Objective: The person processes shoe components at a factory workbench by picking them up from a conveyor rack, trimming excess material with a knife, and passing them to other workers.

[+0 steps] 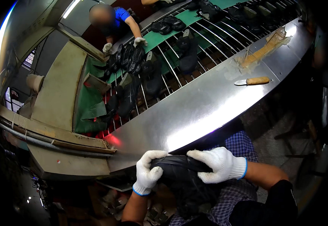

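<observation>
A black shoe [188, 184] is held low over my lap, just off the near edge of the metal ledge. White knit gloves with blue cuffs cover both hands. My left hand [148, 172] grips the shoe's left side, its thumb bent over the top. On the other side, my right hand [221, 165] is closed on the shoe, with its fingers pressed along the upper edge. The lower part of the shoe blends into dark cloth, so its full outline is hard to make out.
A short knife [257, 81] with a wooden handle lies on the metal ledge [194, 109], near torn brown tape [262, 51]. Beyond it, black shoes [151, 75] rest on a rack of metal rods [164, 66]. Across it a co-worker [120, 19] in gloves handles shoes.
</observation>
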